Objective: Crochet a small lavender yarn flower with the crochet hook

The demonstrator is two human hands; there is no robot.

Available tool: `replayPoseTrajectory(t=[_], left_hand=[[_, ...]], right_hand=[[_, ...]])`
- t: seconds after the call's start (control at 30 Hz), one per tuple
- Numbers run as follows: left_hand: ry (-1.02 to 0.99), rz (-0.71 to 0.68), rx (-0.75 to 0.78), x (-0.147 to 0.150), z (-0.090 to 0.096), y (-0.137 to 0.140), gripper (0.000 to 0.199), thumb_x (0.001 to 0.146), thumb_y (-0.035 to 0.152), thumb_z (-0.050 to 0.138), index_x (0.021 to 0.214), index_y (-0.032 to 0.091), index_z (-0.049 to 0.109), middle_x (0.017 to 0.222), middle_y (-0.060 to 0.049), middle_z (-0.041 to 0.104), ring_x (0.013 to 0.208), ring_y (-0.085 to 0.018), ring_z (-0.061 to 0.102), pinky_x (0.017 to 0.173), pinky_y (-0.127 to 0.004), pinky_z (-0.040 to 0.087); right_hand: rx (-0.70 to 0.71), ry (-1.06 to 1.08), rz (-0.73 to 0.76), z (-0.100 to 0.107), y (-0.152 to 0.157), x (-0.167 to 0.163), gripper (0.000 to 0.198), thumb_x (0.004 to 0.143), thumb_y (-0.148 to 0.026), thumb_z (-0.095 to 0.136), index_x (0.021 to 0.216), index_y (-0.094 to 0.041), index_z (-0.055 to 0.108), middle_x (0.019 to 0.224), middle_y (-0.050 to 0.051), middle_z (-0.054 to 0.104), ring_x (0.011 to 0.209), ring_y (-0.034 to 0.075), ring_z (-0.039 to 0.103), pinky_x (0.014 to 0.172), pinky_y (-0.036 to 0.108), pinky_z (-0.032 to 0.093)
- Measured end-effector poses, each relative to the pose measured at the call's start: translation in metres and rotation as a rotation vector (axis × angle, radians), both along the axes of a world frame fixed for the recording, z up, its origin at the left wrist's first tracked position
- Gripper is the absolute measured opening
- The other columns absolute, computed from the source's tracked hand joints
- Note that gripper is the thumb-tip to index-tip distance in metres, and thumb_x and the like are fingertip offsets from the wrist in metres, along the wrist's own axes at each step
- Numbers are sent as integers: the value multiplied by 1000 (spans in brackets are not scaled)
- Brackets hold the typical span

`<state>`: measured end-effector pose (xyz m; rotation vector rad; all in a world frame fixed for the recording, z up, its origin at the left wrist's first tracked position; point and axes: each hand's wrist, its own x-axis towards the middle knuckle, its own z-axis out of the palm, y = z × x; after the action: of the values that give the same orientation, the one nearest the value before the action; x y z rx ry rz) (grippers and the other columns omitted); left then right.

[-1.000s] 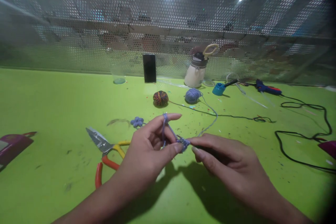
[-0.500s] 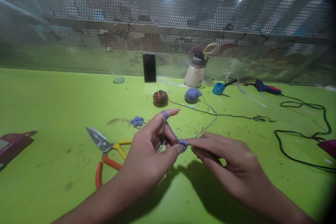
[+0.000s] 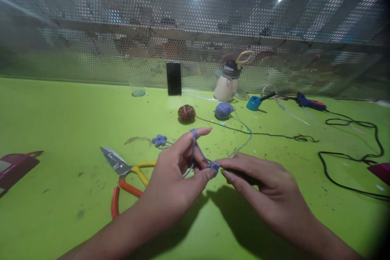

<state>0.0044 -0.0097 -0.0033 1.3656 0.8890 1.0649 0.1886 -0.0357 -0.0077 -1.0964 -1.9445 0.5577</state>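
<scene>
My left hand [image 3: 179, 174] pinches a small purple crochet piece [image 3: 215, 166] between thumb and fingers, with purple yarn looped round its raised index finger. My right hand [image 3: 262, 187] is closed on a dark-handled crochet hook [image 3: 243, 176], whose thin metal tip reaches into the piece. From there a strand leads back to a purple yarn ball [image 3: 224, 111]. A finished-looking purple crochet flower [image 3: 159, 141] lies left of the yarn ball, beyond my left hand. Scissors [image 3: 122, 168] with orange and yellow handles rest open beside my left wrist, partly covered by it.
A multicoloured yarn ball [image 3: 186, 113], a phone [image 3: 174, 79] propped upright, a white bottle [image 3: 227, 85] and a blue pot [image 3: 254, 103] stand toward the back. At right lie a blue tool [image 3: 310, 102] and a black cord [image 3: 323, 166]. A perforated metal screen [image 3: 195, 28] borders the green table [image 3: 61, 130].
Both hands stay close together. My left hand has shifted slightly right with the crochet piece, and the hook's dark handle shows more between my right fingers.
</scene>
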Motion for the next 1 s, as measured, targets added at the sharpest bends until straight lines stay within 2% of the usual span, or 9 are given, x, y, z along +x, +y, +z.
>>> replayPoseTrajectory(t=[0.23, 0.3, 0.4, 0.5, 0.6, 0.67, 0.73, 0.9, 1.0], left_hand=[[160, -7, 102, -2, -4, -1, 57, 84, 12, 61, 138, 27, 49, 78, 2, 56, 75, -14, 58, 73, -28, 48], [260, 24, 216, -3, -8, -2, 60, 86, 11, 58, 141, 30, 46, 78, 2, 58, 74, -15, 58, 73, -29, 47], [390, 118, 458, 0, -15, -6, 61, 87, 7, 54, 142, 32, 46, 80, 0, 61, 73, -16, 58, 72, -30, 47], [363, 207, 575, 4, -17, -11, 56, 86, 6, 55, 138, 28, 52, 84, -2, 65, 76, -15, 60, 75, -30, 47], [126, 183, 263, 6, -13, -10, 52, 83, 10, 63, 133, 22, 57, 77, 0, 64, 74, -14, 62, 76, -28, 49], [-85, 89, -38, 5, -9, -5, 56, 78, 12, 71, 132, 20, 57, 71, 3, 63, 70, -13, 62, 74, -28, 51], [-243, -5, -200, 2, -6, 0, 59, 73, 11, 76, 129, 20, 59, 71, 4, 63, 68, -12, 62, 73, -26, 51], [-375, -98, -267, -6, -3, 6, 51, 68, 5, 79, 115, 22, 69, 71, 4, 63, 67, -10, 62, 71, -23, 51], [-341, -112, -259, -8, 2, 4, 53, 66, 4, 80, 115, 22, 69, 71, 4, 63, 68, -10, 62, 69, -22, 51]], right_hand=[[-378, 165, 9, 9, 5, -2, 15, 85, -21, 65, 93, -21, 78, 81, 4, 76, 74, 17, 69, 65, 25, 55], [-492, 248, 28, 5, 7, -3, 14, 85, -21, 66, 94, -20, 77, 74, 3, 72, 65, 14, 64, 57, 23, 51], [-709, 462, 61, -6, 9, -7, 22, 84, -29, 70, 102, -18, 73, 60, -3, 59, 44, 6, 45, 40, 17, 35], [-809, 703, 108, -18, 8, -12, 27, 84, -31, 72, 108, -20, 69, 63, -5, 58, 42, 3, 40, 38, 15, 29], [-784, 812, 134, -22, 5, -15, 22, 85, -31, 72, 105, -20, 69, 62, -5, 57, 41, 2, 40, 37, 14, 27], [-752, 808, 137, -22, 3, -15, 22, 86, -31, 71, 104, -19, 70, 62, -4, 58, 41, 2, 40, 38, 15, 28], [-713, 774, 139, -20, 3, -14, 23, 86, -31, 71, 105, -19, 70, 64, -3, 60, 43, 3, 42, 39, 16, 31], [-563, 552, 61, -11, 2, -7, 22, 84, -28, 70, 104, -19, 72, 63, -1, 62, 45, 6, 47, 39, 17, 37], [-343, 340, -3, -4, 1, -2, 18, 82, -21, 69, 100, -19, 73, 69, 2, 69, 52, 10, 57, 44, 20, 44]])
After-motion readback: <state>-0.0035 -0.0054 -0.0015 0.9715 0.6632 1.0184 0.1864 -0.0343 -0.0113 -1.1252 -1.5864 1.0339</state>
